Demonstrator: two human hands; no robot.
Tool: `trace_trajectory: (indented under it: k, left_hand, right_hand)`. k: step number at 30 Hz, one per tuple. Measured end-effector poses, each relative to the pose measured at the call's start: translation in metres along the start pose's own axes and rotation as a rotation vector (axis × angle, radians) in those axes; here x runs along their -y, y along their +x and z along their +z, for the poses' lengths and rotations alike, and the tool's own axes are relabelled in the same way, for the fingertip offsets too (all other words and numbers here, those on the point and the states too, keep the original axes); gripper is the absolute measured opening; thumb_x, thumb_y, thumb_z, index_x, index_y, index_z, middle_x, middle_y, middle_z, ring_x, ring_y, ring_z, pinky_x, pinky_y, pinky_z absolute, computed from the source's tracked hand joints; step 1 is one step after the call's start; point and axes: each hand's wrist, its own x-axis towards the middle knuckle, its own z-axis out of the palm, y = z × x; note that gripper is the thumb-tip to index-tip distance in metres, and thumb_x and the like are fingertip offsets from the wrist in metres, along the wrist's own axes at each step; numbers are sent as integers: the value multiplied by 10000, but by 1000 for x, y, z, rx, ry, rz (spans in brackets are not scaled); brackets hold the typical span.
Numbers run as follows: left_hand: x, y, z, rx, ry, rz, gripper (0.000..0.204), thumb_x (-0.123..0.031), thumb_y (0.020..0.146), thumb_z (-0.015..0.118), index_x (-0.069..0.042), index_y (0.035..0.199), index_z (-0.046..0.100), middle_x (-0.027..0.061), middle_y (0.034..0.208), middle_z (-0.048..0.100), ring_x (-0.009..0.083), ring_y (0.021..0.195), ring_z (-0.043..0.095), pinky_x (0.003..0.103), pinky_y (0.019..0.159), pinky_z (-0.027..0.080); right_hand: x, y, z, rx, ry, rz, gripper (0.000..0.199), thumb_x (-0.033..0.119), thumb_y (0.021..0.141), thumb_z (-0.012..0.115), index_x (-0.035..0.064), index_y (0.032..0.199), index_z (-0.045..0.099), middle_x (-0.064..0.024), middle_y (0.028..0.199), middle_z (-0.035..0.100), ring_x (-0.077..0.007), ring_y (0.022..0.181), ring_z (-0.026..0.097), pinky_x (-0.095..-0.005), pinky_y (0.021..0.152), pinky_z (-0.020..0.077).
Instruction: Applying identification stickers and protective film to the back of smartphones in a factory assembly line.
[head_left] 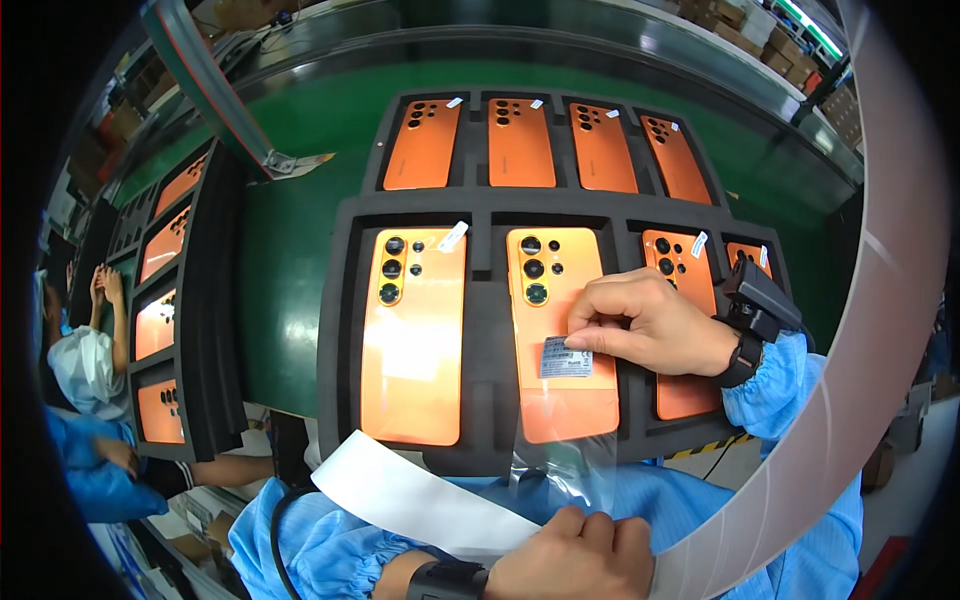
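As I look down through the head camera, an orange phone (545,405) lies back-up in the near foam tray (486,360), in the second compartment from the left, its round camera lenses toward the far edge. Over the middle of its back is the grey label (566,360), and the right hand (650,318) reaches in from the right with thumb and forefinger pinching that label's upper right corner. A clear film (565,465) covers the phone's near end and hangs past it toward the lower edge. There, the left hand (585,555) is curled closed on a white strip (415,495) that comes in from the left; its fingertips are hidden from me. From beside that hand, a pale band (800,470) sweeps up along the right side of my view. Both wrists wear black bands, and both sleeves are blue. Three more orange phones sit in the same tray, the rightmost partly behind a black wrist device (757,302). Beyond it, a far tray (472,150) holds four more on a green surface (285,320). At far left, a co-worker's hands (108,287) show past another loaded tray (215,340).
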Motion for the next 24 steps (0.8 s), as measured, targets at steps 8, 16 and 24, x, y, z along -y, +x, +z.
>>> trace_trajectory:
  k: [8, 16, 24]
  left_hand:
    - [2, 2, -5, 60, -11, 26, 117, -160, 610, 561, -44, 596, 555, 48, 628, 458, 167, 534, 495, 294, 493, 361]
    - [2, 1, -5, 61, -12, 27, 112, -161, 619, 562, -51, 600, 553, 46, 635, 467, 165, 543, 504, 291, 493, 365]
    - [2, 3, -6, 58, 4, 37, 114, -163, 616, 568, -52, 599, 553, 39, 626, 470, 161, 535, 507, 287, 480, 365]
  right_hand:
    - [-54, -14, 12, -72, 30, -66, 134, 126, 810, 648, 3, 795, 597, -55, 719, 596, -138, 608, 542, -257, 541, 416]
    - [-50, -13, 10, -63, 61, -48, 138, 126, 808, 652, 0, 794, 598, -59, 724, 599, -142, 618, 548, -260, 550, 421]
    - [-60, -15, 13, -77, 66, -44, 142, 127, 807, 655, -3, 793, 599, -64, 728, 602, -145, 628, 553, -262, 560, 425]
